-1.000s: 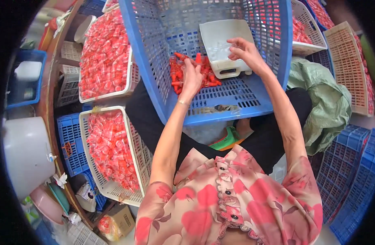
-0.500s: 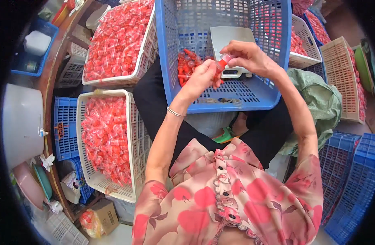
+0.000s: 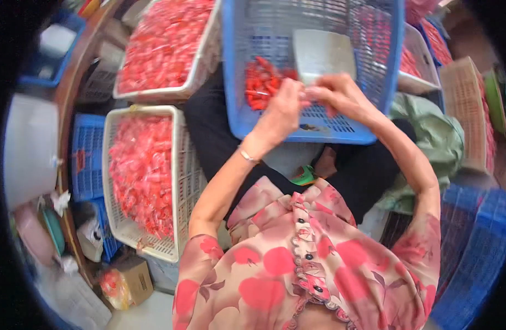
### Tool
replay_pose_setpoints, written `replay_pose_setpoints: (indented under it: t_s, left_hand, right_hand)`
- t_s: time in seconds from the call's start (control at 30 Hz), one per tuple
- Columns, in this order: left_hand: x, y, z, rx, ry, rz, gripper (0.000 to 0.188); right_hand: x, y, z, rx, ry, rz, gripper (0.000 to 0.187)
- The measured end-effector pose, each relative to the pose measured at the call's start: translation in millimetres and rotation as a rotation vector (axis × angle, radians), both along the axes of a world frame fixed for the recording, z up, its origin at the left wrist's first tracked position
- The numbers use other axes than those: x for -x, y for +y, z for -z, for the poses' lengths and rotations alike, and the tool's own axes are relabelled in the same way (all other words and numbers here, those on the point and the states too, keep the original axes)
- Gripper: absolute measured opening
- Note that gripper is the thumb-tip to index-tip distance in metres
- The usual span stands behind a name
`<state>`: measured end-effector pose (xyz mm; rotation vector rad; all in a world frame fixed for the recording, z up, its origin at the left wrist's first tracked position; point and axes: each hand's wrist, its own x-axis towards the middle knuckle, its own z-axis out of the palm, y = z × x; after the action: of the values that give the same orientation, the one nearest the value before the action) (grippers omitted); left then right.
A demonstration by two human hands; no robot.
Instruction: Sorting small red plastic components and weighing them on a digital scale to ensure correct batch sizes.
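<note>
My left hand [image 3: 286,105] and my right hand [image 3: 343,96] meet over the near part of a blue plastic basket [image 3: 314,136], fingers closed and tips together. Motion smears them, and whatever they pinch is mostly hidden; only a pinkish blur shows between the fingertips. Just left of my left hand lies a small heap of red plastic pieces [image 3: 259,88] in the basket. Beyond the hands a pale grey scoop-like container [image 3: 324,52] rests inside it.
Two white baskets [image 3: 176,181] heaped with clear-and-red pieces [image 3: 143,176] stand at my left. To the right lie a green sack [image 3: 429,132], a beige basket [image 3: 465,110] and stacked blue crates [image 3: 473,247]. A wooden edge [image 3: 71,165] runs along the left.
Earlier a red piece with a clear cap showed between my hands; now it cannot be made out. Both hands are slightly lower and closer together. The whole view has shifted a little.
</note>
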<state>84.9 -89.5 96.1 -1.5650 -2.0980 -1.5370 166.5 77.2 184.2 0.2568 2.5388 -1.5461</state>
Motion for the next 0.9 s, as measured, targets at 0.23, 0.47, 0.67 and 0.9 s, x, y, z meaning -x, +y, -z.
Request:
replay_pose_setpoints:
  t_s: [0.23,0.47,0.67,0.9]
  left_hand:
    - [-15.7,-23.9,23.4,0.014,0.327,-0.166,0.033]
    - [41.9,-173.3,-24.4,-0.165,0.052,-0.88,0.011]
    - [202.8,-354.2,25.0,-0.022,0.19,-1.334,0.018]
    - [102.2,-317.0,71.9,0.28,0.0,-1.062,0.025]
  right_hand:
    - [-10.1,-9.8,35.5,0.363,-0.275,0.112,0.035]
    - [2.7,-21.9,54.4,0.474,-0.145,0.083,0.039]
    - [9.3,-30.1,68.5,0.342,-0.194,0.049,0.036]
    - [-12.5,-53.9,114.0,-0.201,0.329,0.086,0.022]
